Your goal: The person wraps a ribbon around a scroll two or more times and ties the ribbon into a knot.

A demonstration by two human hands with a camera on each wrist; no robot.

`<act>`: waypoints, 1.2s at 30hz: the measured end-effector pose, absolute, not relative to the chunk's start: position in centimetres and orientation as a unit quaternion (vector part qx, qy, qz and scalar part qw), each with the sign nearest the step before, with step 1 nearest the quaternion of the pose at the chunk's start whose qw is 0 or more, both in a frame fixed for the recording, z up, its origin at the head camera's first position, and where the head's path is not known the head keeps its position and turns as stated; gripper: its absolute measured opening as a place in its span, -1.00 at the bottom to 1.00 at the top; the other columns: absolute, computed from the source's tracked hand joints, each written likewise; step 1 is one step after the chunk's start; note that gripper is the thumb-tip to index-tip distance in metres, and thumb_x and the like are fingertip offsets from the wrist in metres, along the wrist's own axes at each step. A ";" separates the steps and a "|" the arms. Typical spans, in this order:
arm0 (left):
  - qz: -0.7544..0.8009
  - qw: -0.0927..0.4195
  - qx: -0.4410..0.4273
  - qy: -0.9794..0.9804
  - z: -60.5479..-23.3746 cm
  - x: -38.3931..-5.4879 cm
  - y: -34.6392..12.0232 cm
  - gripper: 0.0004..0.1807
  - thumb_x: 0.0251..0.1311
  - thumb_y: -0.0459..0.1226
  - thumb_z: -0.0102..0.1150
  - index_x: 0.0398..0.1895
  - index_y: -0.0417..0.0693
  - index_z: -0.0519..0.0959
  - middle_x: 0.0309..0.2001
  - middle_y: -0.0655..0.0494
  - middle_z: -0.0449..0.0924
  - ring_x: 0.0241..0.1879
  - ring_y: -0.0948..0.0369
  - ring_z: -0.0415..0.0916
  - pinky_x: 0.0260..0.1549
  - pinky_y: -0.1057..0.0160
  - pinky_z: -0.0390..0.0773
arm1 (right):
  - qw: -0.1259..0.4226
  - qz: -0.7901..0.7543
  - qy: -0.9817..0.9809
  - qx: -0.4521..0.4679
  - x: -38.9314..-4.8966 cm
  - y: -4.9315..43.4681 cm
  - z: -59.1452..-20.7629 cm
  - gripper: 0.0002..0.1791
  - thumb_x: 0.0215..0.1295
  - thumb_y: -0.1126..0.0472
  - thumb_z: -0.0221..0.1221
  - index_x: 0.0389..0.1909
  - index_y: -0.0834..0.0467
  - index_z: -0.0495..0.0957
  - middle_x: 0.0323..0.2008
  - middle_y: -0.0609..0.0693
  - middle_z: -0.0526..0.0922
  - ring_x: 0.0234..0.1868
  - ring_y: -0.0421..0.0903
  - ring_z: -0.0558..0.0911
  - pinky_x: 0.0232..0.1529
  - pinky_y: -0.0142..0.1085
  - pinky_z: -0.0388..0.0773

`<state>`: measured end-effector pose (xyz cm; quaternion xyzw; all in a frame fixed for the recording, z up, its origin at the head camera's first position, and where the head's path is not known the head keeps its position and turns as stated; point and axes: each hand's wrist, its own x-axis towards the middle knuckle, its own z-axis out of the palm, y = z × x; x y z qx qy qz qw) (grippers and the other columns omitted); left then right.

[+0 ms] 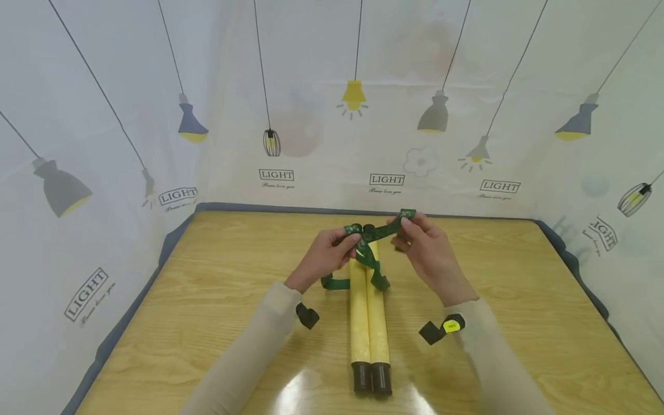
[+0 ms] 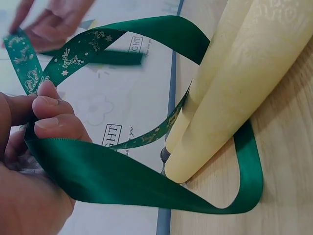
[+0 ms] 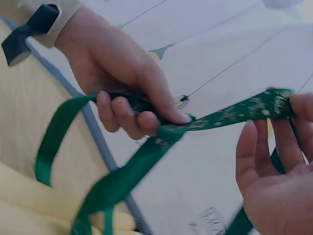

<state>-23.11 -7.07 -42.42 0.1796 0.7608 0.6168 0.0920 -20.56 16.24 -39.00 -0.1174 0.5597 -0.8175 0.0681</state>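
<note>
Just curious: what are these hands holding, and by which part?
A flat, shiny green ribbon: left hand grips where strands cross, right hand pinches one tail.

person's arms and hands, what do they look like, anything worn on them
Plain, long cream sleeves reach the wrists; the left hand and right hand are gloveless. A black strap shows at each wrist, the right one with a yellow label whose dark print is too small to read.

Both arms (image 1: 495, 351), in pale long sleeves (image 1: 249, 351), reach forward and slant inward, so the hands come near each other without touching. The left hand (image 1: 323, 253) pinches, its thumb pressed over curled fingers. The right hand (image 1: 433, 256) pinches too, between thumb and forefinger, its remaining fingers bent.
</note>
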 end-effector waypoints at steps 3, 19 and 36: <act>0.619 0.089 0.180 0.759 -42.4 -23.3 -7.1 -0.65 0.58 -0.15 0.01 -0.26 -0.27 0.57 -0.45 -0.02 0.57 -0.63 0.28 0.30 -0.63 0.39 0.33 | 0.038 -0.731 0.648 -0.208 -19.0 17.0 -38.1 -0.89 0.50 0.24 0.19 -0.07 0.11 0.64 -0.03 -0.11 0.75 0.06 -0.18 0.68 0.02 -0.35 0.64; 0.652 0.071 0.178 0.734 -42.2 -23.7 -7.0 -0.69 0.58 -0.18 0.02 -0.26 -0.21 0.59 -0.51 0.11 0.56 -0.65 0.31 0.34 -0.67 0.41 0.33 | 0.077 -0.409 0.846 -0.333 -17.8 18.2 -40.3 -0.79 0.50 0.30 0.16 -0.10 0.03 0.75 -0.17 -0.06 0.81 -0.18 -0.18 0.75 -0.10 -0.26 0.68; 0.636 0.088 0.211 0.737 -41.9 -23.0 -6.5 -0.65 0.57 -0.15 0.02 -0.36 -0.19 0.57 -0.52 0.05 0.52 -0.66 0.28 0.30 -0.65 0.39 0.31 | 0.096 -0.464 0.853 -0.217 -21.3 15.2 -42.8 -0.53 0.38 -0.05 0.32 0.19 0.08 0.58 -0.06 0.03 0.72 -0.09 -0.07 0.66 -0.03 -0.14 0.64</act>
